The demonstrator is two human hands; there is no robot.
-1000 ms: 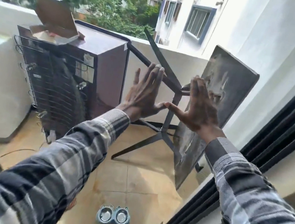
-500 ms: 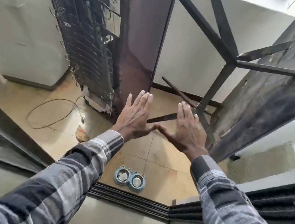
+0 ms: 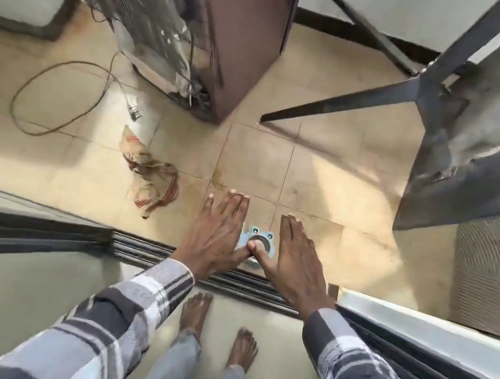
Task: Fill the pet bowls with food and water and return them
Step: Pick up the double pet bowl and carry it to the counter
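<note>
A light blue double pet bowl [image 3: 258, 241] with steel inserts sits on the beige balcony tiles just past the door track. My hands hide most of it. My left hand [image 3: 217, 233] and my right hand [image 3: 295, 257] are held out flat in the air, palms down, fingers straight, thumb tips touching each other over the bowl. Neither hand holds anything. Whether the bowls hold anything is hidden.
A dark sliding-door track [image 3: 144, 251] runs across under my wrists; my bare feet [image 3: 195, 313] stand inside it. A crumpled cloth [image 3: 150, 178] and a looped cable [image 3: 58, 95] lie left. A fridge's back [image 3: 170, 25] and a tipped metal table [image 3: 486, 130] stand beyond.
My view has tilted down from the balcony wall to the floor. Both hands stayed flat with thumbs together and now lie over the pet bowl, which was below them before.
</note>
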